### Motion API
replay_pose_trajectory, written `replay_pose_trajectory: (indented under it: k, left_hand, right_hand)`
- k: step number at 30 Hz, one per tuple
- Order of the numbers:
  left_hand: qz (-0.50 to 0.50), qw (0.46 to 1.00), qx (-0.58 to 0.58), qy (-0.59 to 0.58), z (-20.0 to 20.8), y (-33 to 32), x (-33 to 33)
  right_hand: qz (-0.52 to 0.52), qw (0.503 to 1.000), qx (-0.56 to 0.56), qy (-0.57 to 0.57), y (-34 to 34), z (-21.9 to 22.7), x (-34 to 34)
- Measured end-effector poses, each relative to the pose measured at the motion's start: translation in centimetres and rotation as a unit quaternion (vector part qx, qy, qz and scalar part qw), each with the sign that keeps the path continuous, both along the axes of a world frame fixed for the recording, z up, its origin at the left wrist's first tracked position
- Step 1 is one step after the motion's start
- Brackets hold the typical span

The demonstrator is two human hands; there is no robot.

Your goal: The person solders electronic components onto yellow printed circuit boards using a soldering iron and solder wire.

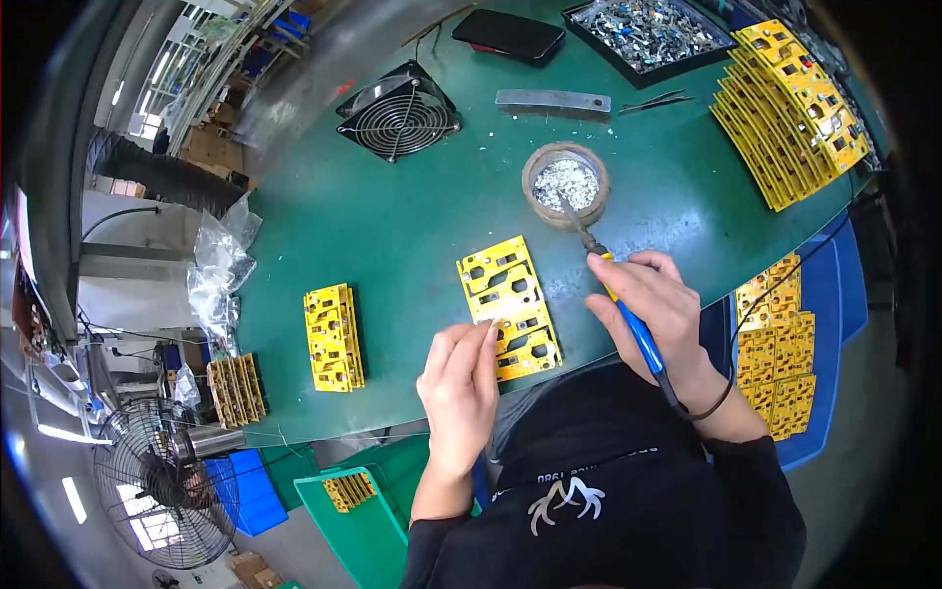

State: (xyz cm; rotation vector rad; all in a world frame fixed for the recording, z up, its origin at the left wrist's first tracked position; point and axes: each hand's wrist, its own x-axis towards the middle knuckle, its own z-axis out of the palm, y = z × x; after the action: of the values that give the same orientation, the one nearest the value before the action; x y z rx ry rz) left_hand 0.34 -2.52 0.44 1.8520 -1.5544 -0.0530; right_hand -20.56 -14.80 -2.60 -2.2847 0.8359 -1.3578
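Note:
My right hand (pixel 655 309) grips a soldering iron (pixel 640 334) with a blue and yellow handle. Its tip reaches into a round brown pot (pixel 531 201) holding whitish, silvery bits. A yellow circuit board panel (pixel 520 285) with dark cutouts lies flat on the green table before me. Over the panel's left edge, my left hand (pixel 459 388) is closed in a pinch, thumb and fingertips together; whatever is between them is too small to make out. The iron's dark cord runs past my right wrist.
Yellow board stacks stand on the green table (pixel 412 226): one at left (pixel 334 339), a larger one at far right (pixel 790 118). Behind the pot are a metal strip (pixel 554 101), tweezers (pixel 655 102), a small fan (pixel 400 116), a phone (pixel 510 37) and a parts tray (pixel 613 67).

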Motion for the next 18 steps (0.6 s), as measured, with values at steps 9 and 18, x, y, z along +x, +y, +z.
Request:
replay_pose_trajectory:
  k: [9,18]
  left_hand:
    - [0.004,0.999,0.021,-0.047,-0.2,-1.8,-1.5]
    - [0.010,0.996,0.002,-0.086,-1.3,-2.1,-1.8]
  right_hand:
    - [0.102,0.989,0.067,-0.082,2.1,0.4,0.4]
    - [0.133,0.983,0.089,-0.090,2.4,-0.1,1.1]
